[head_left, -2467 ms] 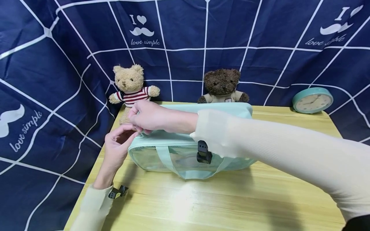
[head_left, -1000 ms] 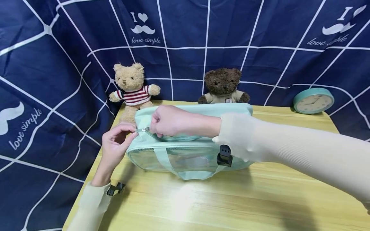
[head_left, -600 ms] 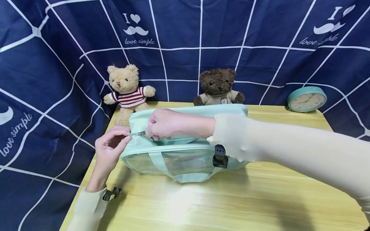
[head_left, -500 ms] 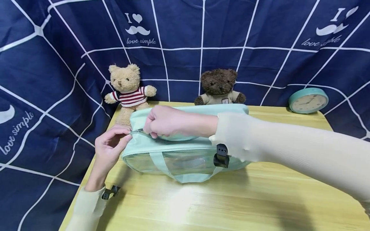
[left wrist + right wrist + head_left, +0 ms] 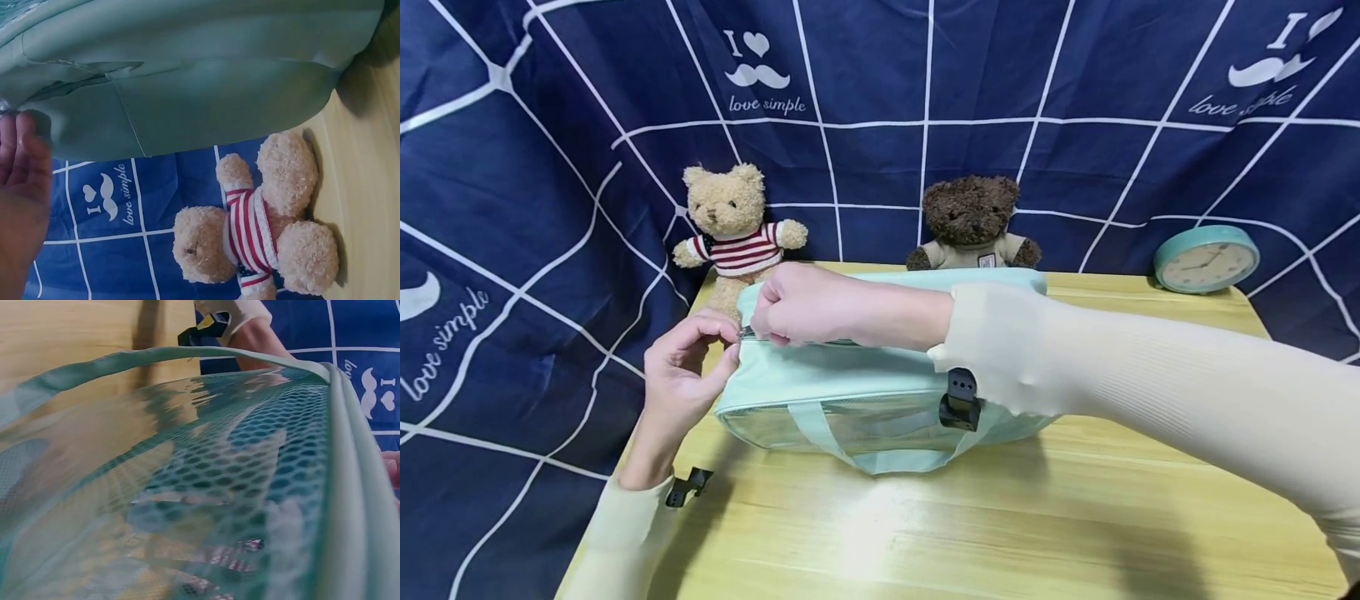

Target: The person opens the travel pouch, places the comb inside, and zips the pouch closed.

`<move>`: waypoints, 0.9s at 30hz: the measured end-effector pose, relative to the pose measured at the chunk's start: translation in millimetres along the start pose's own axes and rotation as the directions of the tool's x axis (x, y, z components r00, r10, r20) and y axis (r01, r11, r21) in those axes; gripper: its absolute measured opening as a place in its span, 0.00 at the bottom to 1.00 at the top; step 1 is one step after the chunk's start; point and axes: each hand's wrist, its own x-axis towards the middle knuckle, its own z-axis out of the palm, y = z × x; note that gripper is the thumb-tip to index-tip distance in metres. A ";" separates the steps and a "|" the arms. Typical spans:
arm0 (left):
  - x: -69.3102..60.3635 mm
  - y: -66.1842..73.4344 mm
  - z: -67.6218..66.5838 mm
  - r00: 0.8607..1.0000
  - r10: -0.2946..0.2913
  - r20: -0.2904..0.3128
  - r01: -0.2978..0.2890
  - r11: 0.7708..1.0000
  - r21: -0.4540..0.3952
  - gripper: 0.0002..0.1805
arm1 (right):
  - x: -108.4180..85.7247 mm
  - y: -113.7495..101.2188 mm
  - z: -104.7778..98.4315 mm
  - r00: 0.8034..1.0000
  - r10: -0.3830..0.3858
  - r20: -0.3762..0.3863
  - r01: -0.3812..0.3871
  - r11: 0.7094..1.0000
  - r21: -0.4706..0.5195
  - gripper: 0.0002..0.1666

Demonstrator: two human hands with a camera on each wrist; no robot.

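A mint-green bag with a clear, mesh-lined front panel and a hanging strap handle stands on the table. My left hand pinches the zipper's left end at the top corner with thumb and index finger; in the left wrist view its fingers touch the bag's end. My right hand is curled at the zipper slider, close to the left fingertips, and pinches its pull, which is mostly hidden. Through the clear panel in the right wrist view, the contents are blurred.
Behind the bag sit a tan teddy bear in a striped sweater and a dark brown bear. A teal round clock stands at the back right. Navy cloth borders the wooden table at the back and left.
My right hand first moved right along the zipper, then back left to the left fingertips, bringing the slider with it. The gap at the zipper's left end has narrowed.
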 end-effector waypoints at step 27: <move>0.4 -1.6 1.8 0.999 0.010 -0.040 -0.013 0.997 -0.070 0.03 | 3.9 -0.9 5.9 0.998 0.015 -0.055 -0.022 0.991 -0.131 0.20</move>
